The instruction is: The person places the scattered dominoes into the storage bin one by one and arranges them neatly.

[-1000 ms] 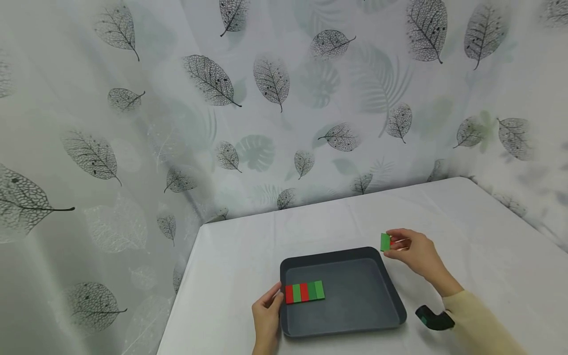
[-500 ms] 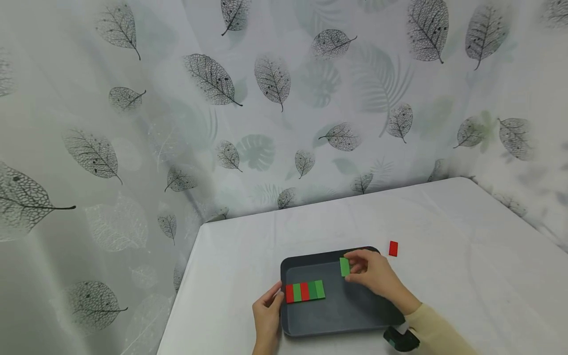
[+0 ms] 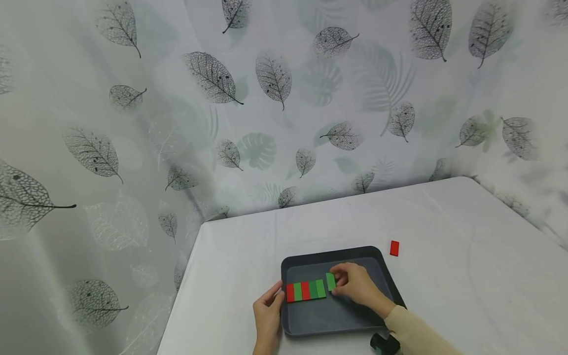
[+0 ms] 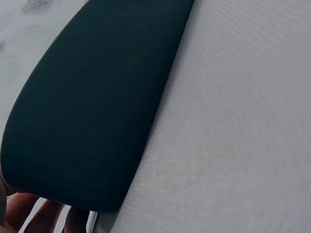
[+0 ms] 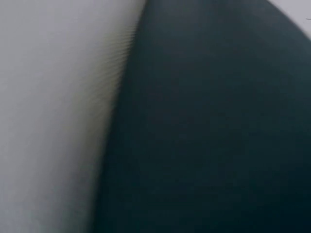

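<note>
In the head view, a dark grey tray (image 3: 337, 315) lies on the white table. Five-piece-like, a row of red and green rectangular blocks (image 3: 306, 291) runs side by side inside it from near the left wall. My right hand (image 3: 357, 283) pinches a green block (image 3: 331, 281) over the tray, a small gap to the right of the row's last green block. At the tray's left rim my left hand (image 3: 267, 315) holds the edge between thumb and fingers; some of its fingers are hidden. Dark wrist-worn devices fill much of both wrist views and hide the blocks.
A single red block (image 3: 394, 248) lies on the white table (image 3: 466, 256), beyond the tray's right back corner. Leaf-printed curtains (image 3: 275, 118) hang behind the table and along its sides. A dark wrist device (image 3: 385, 343) hangs under the right sleeve.
My right hand has carried the green block leftward from beyond the tray's back right corner to beside the row. The red block now shows on the table. My left hand has stayed put.
</note>
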Demonstrator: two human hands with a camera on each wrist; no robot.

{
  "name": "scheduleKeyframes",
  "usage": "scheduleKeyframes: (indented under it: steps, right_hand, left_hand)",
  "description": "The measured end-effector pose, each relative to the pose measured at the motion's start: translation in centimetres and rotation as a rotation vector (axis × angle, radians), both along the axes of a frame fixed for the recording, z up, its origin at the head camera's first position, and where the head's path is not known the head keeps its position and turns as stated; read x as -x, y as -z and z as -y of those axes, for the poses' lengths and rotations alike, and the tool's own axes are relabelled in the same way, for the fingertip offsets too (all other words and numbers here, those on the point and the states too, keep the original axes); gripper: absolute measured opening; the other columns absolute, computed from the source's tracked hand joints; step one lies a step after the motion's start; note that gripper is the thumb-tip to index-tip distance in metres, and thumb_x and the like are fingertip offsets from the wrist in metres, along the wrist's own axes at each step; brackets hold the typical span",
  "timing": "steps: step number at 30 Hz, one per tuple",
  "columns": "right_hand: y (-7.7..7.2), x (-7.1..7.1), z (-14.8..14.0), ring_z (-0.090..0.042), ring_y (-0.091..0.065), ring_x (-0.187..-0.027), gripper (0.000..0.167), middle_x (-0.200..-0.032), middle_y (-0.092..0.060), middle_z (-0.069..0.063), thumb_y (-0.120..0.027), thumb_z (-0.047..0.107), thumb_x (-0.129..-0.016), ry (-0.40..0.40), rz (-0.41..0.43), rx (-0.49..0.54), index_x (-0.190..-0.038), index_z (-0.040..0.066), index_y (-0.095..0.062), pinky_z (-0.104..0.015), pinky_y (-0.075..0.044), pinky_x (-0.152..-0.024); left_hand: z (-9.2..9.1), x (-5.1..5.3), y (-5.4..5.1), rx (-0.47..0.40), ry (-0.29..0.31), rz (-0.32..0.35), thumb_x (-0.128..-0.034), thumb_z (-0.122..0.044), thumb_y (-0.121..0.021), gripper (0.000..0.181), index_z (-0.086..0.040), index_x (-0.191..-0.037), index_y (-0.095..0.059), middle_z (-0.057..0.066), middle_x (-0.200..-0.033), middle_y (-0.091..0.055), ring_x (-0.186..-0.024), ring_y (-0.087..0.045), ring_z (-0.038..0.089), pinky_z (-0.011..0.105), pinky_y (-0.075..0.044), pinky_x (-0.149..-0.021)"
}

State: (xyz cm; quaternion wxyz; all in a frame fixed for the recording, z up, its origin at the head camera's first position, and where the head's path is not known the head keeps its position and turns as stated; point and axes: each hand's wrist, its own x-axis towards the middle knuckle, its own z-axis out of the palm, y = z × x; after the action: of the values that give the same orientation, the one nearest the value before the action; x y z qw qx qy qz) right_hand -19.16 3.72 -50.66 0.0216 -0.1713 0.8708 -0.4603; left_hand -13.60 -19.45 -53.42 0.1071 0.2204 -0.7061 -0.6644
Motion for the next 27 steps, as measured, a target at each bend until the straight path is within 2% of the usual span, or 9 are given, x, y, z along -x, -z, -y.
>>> scheduleKeyframes:
  steps: [7,15,27]
  right_hand:
    - [0.6,-0.1,0.4,-0.008,-0.056,-0.07,0.044,-0.084,-0.061,-0.003,-0.085,-0.003,-0.063,-0.019,-0.004,-0.005,-0.104,-0.003,-0.069,-0.02,-0.049,-0.061]
    - [1.2,0.0,0.6,-0.005,-0.054,-0.068,0.045,-0.083,-0.058,-0.003,-0.088,-0.002,-0.06,-0.036,-0.047,-0.029,-0.102,-0.003,-0.07,-0.019,-0.048,-0.061]
    - [1.2,0.0,0.7,-0.003,-0.052,-0.068,0.045,-0.081,-0.057,-0.001,-0.088,-0.001,-0.061,-0.059,-0.051,-0.042,-0.102,-0.004,-0.07,-0.02,-0.047,-0.062]
  left_hand:
    - [-0.2,-0.1,-0.2,0.002,-0.004,-0.009,-0.089,-0.004,-0.064,0.031,0.0,-0.119,-0.068,0.018,-0.125,-0.066,-0.113,-0.063,0.026,0.016,-0.053,-0.079]
    - [-0.2,-0.1,-0.3,0.004,-0.008,-0.003,-0.0887,-0.003,-0.064,0.031,0.0,-0.119,-0.068,0.018,-0.125,-0.066,-0.113,-0.063,0.026,0.016,-0.054,-0.079]
    - [-0.3,-0.2,-0.4,0.024,-0.014,0.008,-0.0885,-0.004,-0.064,0.03,-0.002,-0.118,-0.07,0.016,-0.123,-0.068,-0.109,-0.064,0.023,0.02,-0.055,-0.081]
